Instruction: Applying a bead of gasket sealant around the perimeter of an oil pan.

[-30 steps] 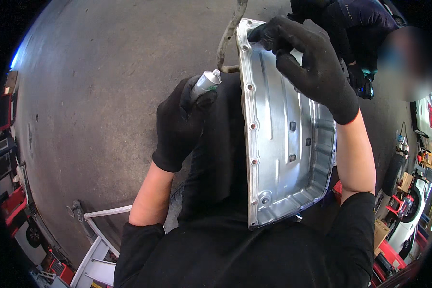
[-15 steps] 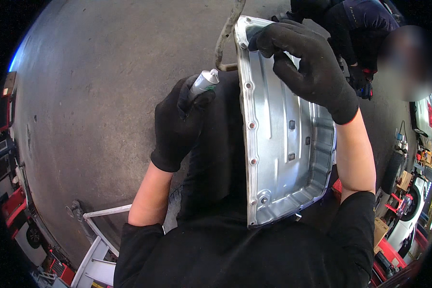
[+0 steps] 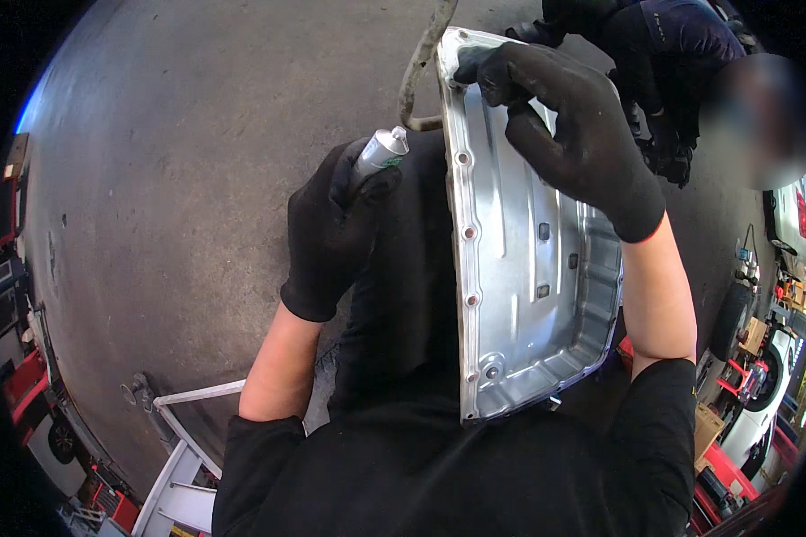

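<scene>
A silver metal pan (image 3: 510, 313) with a flanged, bolt-holed rim stands lengthwise at my right, its inside facing up and left. My left hand (image 3: 327, 233), black-gloved, is closed round a crimped silver tube (image 3: 379, 154), nozzle end up, left of the pan. My right hand (image 3: 573, 143), also gloved, reaches over the pan, its index fingertip touching the upper-left corner of the rim, thumb apart from the bent fingers; I see nothing held in it. My dark-clothed leg is below the tube, between my left hand and the pan.
A grey curved metal tube (image 3: 410, 89) rises beside the pan's upper end. A crouching co-worker (image 3: 654, 54) in dark clothing works at upper right. A white frame (image 3: 179, 403) lies at lower left. Cars, tyres, red stands and boxes line the right edge; equipment lines the left edge.
My right hand has shifted slightly left, its fingertip now at the rim's corner. The pan and my left hand with the tube have moved slightly up and left.
</scene>
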{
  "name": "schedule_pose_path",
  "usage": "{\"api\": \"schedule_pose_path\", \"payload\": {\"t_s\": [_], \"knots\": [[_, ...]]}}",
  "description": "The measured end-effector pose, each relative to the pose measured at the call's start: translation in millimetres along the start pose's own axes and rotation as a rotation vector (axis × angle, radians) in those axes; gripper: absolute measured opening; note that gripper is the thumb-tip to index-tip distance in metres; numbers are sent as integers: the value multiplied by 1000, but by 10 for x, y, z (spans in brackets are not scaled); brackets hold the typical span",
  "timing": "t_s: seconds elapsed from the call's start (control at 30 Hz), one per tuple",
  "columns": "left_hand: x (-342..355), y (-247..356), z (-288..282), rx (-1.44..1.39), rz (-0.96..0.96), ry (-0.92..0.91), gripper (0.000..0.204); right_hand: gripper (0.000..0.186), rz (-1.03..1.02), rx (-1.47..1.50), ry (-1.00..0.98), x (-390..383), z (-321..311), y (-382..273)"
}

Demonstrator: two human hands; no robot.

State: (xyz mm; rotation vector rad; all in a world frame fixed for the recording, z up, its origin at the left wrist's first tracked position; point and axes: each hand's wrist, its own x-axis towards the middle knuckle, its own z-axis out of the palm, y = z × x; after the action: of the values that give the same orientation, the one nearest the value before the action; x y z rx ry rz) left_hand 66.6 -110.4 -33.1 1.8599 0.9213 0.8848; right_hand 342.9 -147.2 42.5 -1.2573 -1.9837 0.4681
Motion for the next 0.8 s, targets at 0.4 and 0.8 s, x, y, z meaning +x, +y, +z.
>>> {"api": "schedule_pose_path", "payload": {"t_s": [0.4, 0.8], "knots": [[-13, -69, 28, -14, 9, 13, 31, 39, 105, -113, 42, -79, 34, -265], [-26, -12, 0, -3, 16, 1, 30, 49, 138, 9, 92, -51, 67, -97]]}}
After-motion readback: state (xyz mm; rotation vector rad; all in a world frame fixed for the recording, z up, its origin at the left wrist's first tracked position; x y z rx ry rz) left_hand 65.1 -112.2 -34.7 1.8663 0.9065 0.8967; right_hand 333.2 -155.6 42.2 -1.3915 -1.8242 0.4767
